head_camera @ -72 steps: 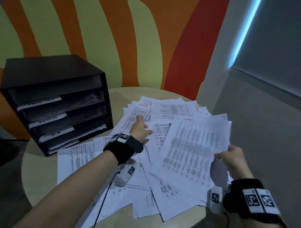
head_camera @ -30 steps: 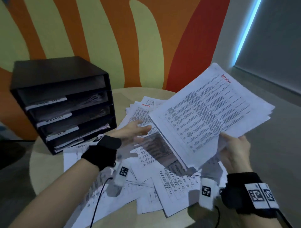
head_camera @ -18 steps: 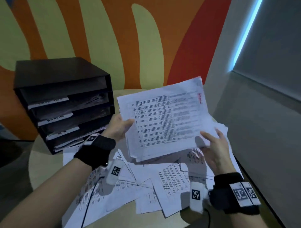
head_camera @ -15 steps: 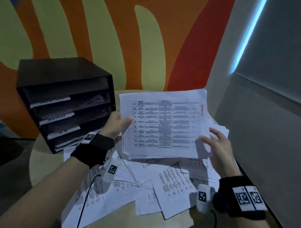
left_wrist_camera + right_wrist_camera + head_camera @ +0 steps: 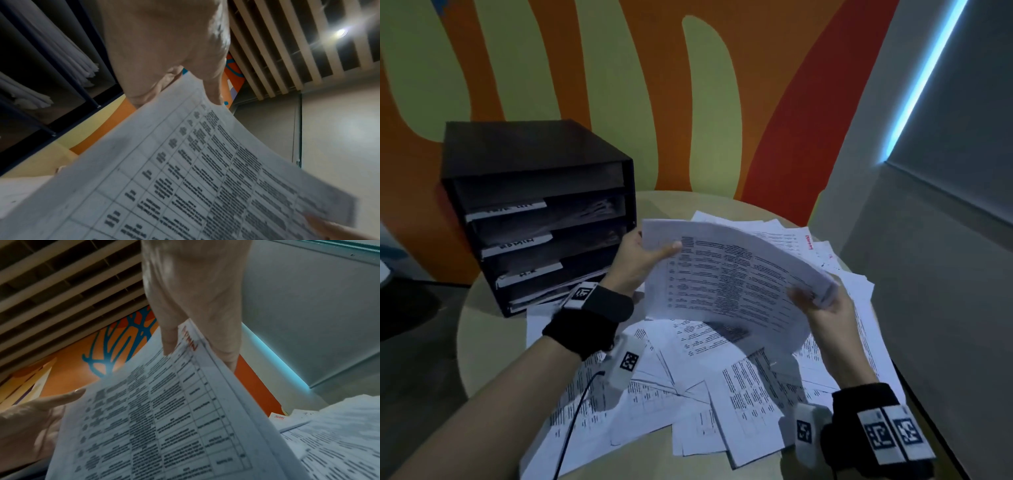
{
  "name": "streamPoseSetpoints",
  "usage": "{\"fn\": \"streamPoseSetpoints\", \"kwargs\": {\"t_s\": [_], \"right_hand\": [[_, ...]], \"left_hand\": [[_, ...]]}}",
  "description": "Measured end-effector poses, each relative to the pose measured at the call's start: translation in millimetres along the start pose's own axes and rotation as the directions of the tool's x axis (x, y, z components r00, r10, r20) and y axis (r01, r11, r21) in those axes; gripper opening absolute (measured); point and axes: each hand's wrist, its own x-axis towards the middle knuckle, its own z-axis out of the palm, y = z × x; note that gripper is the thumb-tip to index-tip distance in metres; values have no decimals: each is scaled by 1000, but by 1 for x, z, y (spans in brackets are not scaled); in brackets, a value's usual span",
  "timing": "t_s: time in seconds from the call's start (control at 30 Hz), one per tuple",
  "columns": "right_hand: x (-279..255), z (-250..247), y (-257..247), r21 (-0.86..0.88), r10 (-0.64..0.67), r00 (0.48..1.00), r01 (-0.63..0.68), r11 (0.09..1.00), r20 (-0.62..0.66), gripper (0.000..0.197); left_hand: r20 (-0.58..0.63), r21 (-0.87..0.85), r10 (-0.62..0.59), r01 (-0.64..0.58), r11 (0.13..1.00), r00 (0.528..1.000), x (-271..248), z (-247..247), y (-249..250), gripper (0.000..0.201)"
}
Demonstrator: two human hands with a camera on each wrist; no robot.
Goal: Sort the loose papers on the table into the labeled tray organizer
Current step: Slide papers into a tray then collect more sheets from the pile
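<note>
A thin stack of printed sheets (image 5: 732, 281) arches in the air above the table, held by both hands. My left hand (image 5: 640, 260) pinches its left edge, thumb on top, just right of the black tray organizer (image 5: 541, 212). My right hand (image 5: 822, 305) pinches the right edge, where red handwriting (image 5: 190, 340) marks the top sheet. The sheets (image 5: 185, 178) fill the left wrist view, with my left hand (image 5: 170, 53) gripping their top corner. In the right wrist view my right hand (image 5: 197, 305) clamps the papers (image 5: 164, 418) between thumb and fingers. Loose papers (image 5: 705, 394) cover the table below.
The organizer has several labeled shelves with white tags (image 5: 517, 241); some hold paper. The round wooden table (image 5: 482, 342) shows bare wood at the left and behind. A painted wall stands behind; a grey wall (image 5: 945, 274) is close on the right. A cable (image 5: 571, 421) trails from my left wrist.
The right hand lifted the stack off the pile and swung it left; the left hand came up and took its left edge. The stack now bows upward, lower and closer to the organizer.
</note>
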Motion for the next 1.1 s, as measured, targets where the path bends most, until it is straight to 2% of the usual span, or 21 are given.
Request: {"fn": "streamPoseSetpoints", "kwargs": {"t_s": [0.1, 0.2, 0.33, 0.43, 0.47, 0.53, 0.57, 0.63, 0.67, 0.7, 0.77, 0.83, 0.87, 0.9, 1.0, 1.1], "right_hand": [[-1, 5, 12, -55, 70, 994, -65, 996, 81, 44], [-5, 13, 17, -202, 99, 990, -77, 976, 102, 26], [-12, 20, 0, -218, 56, 992, -31, 975, 112, 14], [-16, 28, -13, -215, 6, 992, 21, 976, 125, 9], [-15, 32, -15, -198, 7, 992, 19, 980, 127, 8], [-13, 38, -22, -132, 49, 987, -29, 991, 152, 10], [-11, 43, -23, -90, 99, 981, -85, 992, 167, 12], [-7, 50, -28, 3, 204, 956, -210, 978, 209, 7], [-6, 55, -31, 41, 247, 938, -265, 963, 244, 7], [-7, 60, -35, 75, 284, 915, -317, 945, 287, 10], [-7, 71, -41, 121, 337, 864, -406, 906, 375, 20], [-6, 84, -44, 97, 382, 823, -459, 883, 420, 21], [-7, 92, -45, 65, 403, 808, -473, 878, 430, 16], [-7, 102, -46, 29, 434, 786, -495, 868, 440, 10], [-8, 127, -46, -6, 480, 709, -558, 830, 517, 16], [-7, 154, -51, 30, 488, 663, -609, 793, 568, 25]], "left_hand": [[13, -4, -97, 97, 995, 995, -7, 3, -17, 25], [18, 10, -143, 143, 990, 990, -11, 5, -26, 18], [29, 75, -54, 51, 996, 998, -9, -9, -8, 20], [70, 251, 110, -124, 960, 991, -6, -26, 21, 18], [63, 367, 178, -189, 911, 982, -3, -36, 30, 20], [13, 644, 355, -279, 713, 935, 5, -59, 51, 26], [-23, 755, 446, -277, 594, 895, 8, -74, 64, 29], [-81, 893, 574, -197, 405, 815, 11, -103, 91, 32], [-102, 933, 587, -127, 336, 803, 12, -119, 103, 32], [-123, 959, 572, -50, 278, 811, 13, -136, 112, 31], [-167, 974, 490, 66, 218, 855, 12, -168, 119, 32], [-184, 958, 409, 69, 280, 894, 9, -193, 115, 34], [-180, 945, 404, 44, 323, 897, 8, -201, 111, 34], [-174, 936, 419, 17, 352, 891, 7, -206, 108, 34], [-194, 903, 454, -23, 429, 870, 8, -210, 104, 32], [-222, 867, 474, -50, 496, 852, 10, -212, 103, 29]]}}
